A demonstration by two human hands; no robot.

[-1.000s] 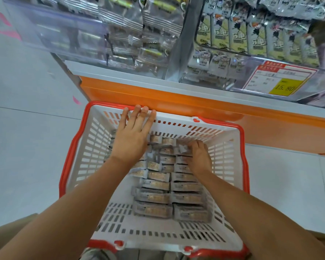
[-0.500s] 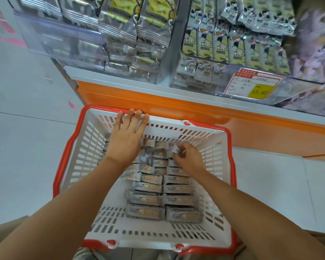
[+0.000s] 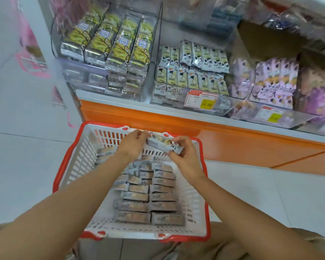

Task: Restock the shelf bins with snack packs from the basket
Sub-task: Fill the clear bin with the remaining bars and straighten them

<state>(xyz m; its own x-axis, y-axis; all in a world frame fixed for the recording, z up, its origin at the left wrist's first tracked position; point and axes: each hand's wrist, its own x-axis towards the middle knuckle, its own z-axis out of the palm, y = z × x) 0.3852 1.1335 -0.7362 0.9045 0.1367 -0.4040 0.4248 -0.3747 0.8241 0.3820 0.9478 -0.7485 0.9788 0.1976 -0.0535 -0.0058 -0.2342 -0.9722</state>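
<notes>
pack (image 3: 162,143) lifted from basket (image 3: 77,166), left hand (image 3: 132,145), right hand (image 3: 184,156) gripping, tiled floor (image 3: 26,166)

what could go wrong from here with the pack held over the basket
1. The snack pack is pinched only at its ends by the left hand and the right hand, above the far edge of the basket. It may slip and fall outside the basket.
2. The bins sit side by side, with yellow packs and purple packs flanking the cream packs, so it could land in the wrong bin.
</notes>
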